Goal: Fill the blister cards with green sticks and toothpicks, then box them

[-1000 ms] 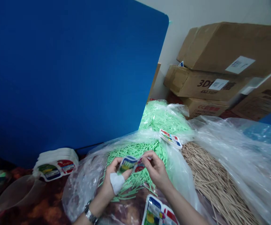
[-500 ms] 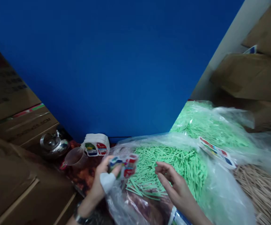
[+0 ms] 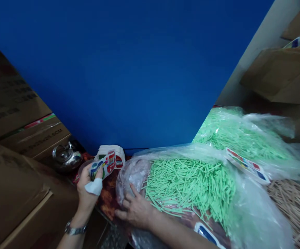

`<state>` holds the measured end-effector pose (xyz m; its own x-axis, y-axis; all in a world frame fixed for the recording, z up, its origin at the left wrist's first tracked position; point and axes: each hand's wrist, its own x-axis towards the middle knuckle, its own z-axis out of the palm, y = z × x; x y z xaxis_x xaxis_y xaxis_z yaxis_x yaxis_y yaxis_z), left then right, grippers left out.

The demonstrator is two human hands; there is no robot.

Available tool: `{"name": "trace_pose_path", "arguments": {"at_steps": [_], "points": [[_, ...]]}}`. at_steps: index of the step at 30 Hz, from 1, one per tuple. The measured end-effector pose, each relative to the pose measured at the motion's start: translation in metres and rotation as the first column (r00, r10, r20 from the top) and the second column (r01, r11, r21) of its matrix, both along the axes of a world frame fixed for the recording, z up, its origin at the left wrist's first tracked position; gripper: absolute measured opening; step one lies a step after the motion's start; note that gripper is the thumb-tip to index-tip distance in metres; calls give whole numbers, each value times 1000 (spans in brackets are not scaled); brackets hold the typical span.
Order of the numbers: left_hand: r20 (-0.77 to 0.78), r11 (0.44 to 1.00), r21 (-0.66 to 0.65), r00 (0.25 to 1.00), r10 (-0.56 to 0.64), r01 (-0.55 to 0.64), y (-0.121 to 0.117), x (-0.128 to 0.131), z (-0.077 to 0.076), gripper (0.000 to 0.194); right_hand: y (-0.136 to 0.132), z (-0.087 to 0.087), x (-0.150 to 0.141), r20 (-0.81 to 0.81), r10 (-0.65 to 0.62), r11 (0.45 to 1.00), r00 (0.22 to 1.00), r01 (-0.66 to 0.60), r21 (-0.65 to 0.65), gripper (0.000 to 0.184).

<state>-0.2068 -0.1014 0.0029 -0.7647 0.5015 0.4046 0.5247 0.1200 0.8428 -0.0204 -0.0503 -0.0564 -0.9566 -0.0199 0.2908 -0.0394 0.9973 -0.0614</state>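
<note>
My left hand (image 3: 86, 188) grips a colourful printed card (image 3: 104, 165) with blue, green and red pictures, held over a stack of white-edged cards (image 3: 120, 157). Something white (image 3: 94, 186) covers the base of that thumb. Across the near left side of an open clear plastic bag (image 3: 131, 174), my right hand (image 3: 139, 209) lies with its fingers spread, touching the plastic. The bag holds many thin light-green sticks (image 3: 188, 183). A plastic cup (image 3: 82, 167) is partly hidden behind my left hand.
A shiny metal kettle (image 3: 66, 155) stands at the left beside cardboard boxes (image 3: 17, 193). A large blue panel (image 3: 129, 76) rises behind. Rightward are another bag of green sticks (image 3: 245, 135), brown sticks (image 3: 292, 207) and a printed pack (image 3: 248, 166). Another blue-and-white pack (image 3: 208, 235) lies in front.
My left hand has moved left with the card, toward the stack and cup. My right hand has swung left and down from above the green sticks onto the bag's edge.
</note>
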Motion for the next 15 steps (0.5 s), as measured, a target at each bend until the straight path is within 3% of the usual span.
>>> {"name": "trace_pose_path", "arguments": {"at_steps": [3,6,9,12,15], "points": [[96,998,-15,994,-53,54,-1,-1,-22,42,3,-3,12,58,-148,987,987,143,73,11],[203,994,26,973,-110,107,6,-1,-47,45,4,-5,40,97,-363,931,927,359,61,12],[206,995,30,973,-100,96,26,-1,-69,48,3,-15,57,134,-447,895,884,441,72,23],[175,997,-31,982,-65,72,47,0,-76,47,0,-21,61,141,-465,885,874,458,80,34],[135,995,-96,991,3,10,57,4,-67,60,-6,-12,63,135,-459,888,878,460,31,32]]}}
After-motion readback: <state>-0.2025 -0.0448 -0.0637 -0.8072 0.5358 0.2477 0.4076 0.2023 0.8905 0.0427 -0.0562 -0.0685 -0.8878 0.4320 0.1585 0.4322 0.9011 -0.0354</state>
